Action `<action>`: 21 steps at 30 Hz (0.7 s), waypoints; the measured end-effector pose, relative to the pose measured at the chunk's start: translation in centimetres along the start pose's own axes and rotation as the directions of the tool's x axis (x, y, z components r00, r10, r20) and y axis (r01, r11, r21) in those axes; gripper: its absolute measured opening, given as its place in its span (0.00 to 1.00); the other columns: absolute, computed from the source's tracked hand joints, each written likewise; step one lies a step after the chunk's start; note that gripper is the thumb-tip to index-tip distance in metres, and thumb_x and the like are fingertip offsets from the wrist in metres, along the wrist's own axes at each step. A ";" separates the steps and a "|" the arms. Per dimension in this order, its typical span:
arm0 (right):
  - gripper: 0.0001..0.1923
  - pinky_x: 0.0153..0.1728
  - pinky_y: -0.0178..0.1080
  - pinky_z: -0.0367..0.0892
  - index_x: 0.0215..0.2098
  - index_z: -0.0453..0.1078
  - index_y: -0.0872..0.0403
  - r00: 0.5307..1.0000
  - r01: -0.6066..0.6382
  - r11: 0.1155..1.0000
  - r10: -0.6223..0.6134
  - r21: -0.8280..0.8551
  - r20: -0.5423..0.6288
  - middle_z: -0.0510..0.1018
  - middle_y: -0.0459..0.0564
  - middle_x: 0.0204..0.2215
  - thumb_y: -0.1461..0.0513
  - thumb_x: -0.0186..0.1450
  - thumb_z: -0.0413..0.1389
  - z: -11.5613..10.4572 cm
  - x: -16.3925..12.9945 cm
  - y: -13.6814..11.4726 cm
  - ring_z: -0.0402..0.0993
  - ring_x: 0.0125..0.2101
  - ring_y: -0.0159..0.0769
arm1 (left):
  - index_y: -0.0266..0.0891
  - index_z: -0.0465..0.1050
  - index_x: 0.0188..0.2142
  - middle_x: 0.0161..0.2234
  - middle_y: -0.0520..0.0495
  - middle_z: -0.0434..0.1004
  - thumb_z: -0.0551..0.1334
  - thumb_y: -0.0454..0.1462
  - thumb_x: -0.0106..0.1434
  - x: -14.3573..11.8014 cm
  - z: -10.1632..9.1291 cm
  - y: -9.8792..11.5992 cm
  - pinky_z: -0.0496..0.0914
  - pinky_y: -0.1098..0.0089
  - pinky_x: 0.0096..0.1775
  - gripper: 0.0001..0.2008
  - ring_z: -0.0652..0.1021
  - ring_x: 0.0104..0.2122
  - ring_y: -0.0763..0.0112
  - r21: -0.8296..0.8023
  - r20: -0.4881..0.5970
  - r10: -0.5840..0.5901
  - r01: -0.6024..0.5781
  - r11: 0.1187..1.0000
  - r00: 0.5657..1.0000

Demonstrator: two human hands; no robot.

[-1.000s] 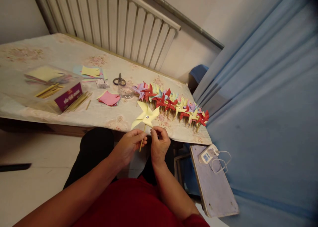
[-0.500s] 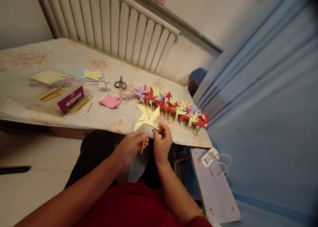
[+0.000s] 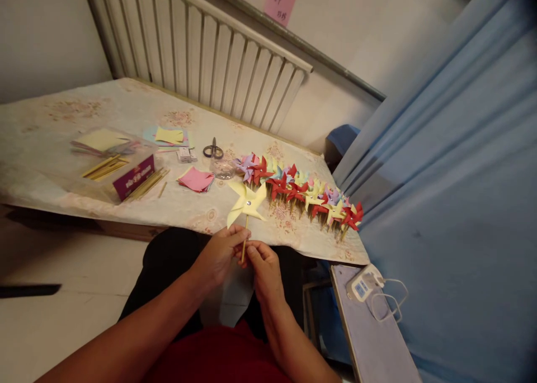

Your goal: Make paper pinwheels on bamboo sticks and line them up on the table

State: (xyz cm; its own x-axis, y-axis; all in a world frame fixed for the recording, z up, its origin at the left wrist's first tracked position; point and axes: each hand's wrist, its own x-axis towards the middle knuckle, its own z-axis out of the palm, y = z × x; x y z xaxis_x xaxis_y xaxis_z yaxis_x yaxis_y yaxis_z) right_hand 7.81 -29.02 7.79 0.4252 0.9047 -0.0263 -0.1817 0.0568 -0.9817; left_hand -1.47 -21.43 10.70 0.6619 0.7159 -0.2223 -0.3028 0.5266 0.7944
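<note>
A pale yellow paper pinwheel (image 3: 248, 202) on a thin wooden stick stands upright over the table's front edge. My left hand (image 3: 223, 250) pinches the stick just below the paper blades. Lower down, my right hand (image 3: 263, 266) has its fingers closed at the stick's bottom end, close beside the left fingers. A shiny round pin head sits at the pinwheel's centre. Behind it, finished pinwheels (image 3: 297, 193) in red, yellow, purple and blue stand in a dense row toward the right.
Pink paper squares (image 3: 196, 179), black scissors (image 3: 213, 149), a clear dish (image 3: 223, 169) and a small box (image 3: 187, 156) lie on the flowered tablecloth (image 3: 75, 109). Left are wooden sticks (image 3: 146, 186) and a clear tray with paper. A power strip (image 3: 364, 283) lies on a bench at right.
My right hand has moved down from the pinwheel's right blade to the lower end of the stick. My left hand keeps its hold. The camera view has shifted slightly.
</note>
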 end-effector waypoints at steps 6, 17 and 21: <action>0.10 0.28 0.33 0.63 0.33 0.77 0.55 0.998 -0.069 0.997 0.069 0.044 0.016 0.78 0.46 0.24 0.56 0.61 0.60 0.5 0.4 0.5 0.69 0.23 0.30 | 0.40 0.63 0.25 0.16 0.59 0.61 0.69 0.46 0.52 0.7 -0.8 -0.3 0.61 0.74 0.18 0.17 0.64 0.14 0.78 -0.016 0.005 -0.061 0.061 0.998 0.998; 0.11 0.26 0.32 0.62 0.29 0.76 0.54 0.995 -0.084 0.996 0.082 0.033 0.055 0.76 0.43 0.20 0.55 0.61 0.60 1.4 1.9 0.2 0.66 0.20 0.28 | 0.39 0.67 0.31 0.18 0.58 0.64 0.69 0.45 0.54 1.2 -1.5 0.5 0.59 0.75 0.19 0.15 0.63 0.14 0.80 0.010 0.053 -0.060 0.060 0.998 0.997; 0.11 0.26 0.32 0.62 0.32 0.76 0.54 0.998 -0.065 0.998 0.065 0.026 0.023 0.76 0.43 0.20 0.55 0.61 0.61 1.1 2.4 0.2 0.67 0.20 0.28 | 0.37 0.70 0.37 0.22 0.55 0.69 0.71 0.42 0.52 1.1 -1.9 1.7 0.65 0.72 0.24 0.17 0.69 0.18 0.76 0.016 0.098 -0.039 0.037 0.999 0.994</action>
State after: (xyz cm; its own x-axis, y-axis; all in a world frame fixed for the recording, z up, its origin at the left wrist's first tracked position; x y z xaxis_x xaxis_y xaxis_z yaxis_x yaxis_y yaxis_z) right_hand 7.83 -26.36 7.79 0.3919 0.9160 -0.0854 -0.2320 0.0086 -0.9727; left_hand -2.55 -18.85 10.69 0.7372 0.6465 -0.1964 -0.2665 0.5454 0.7947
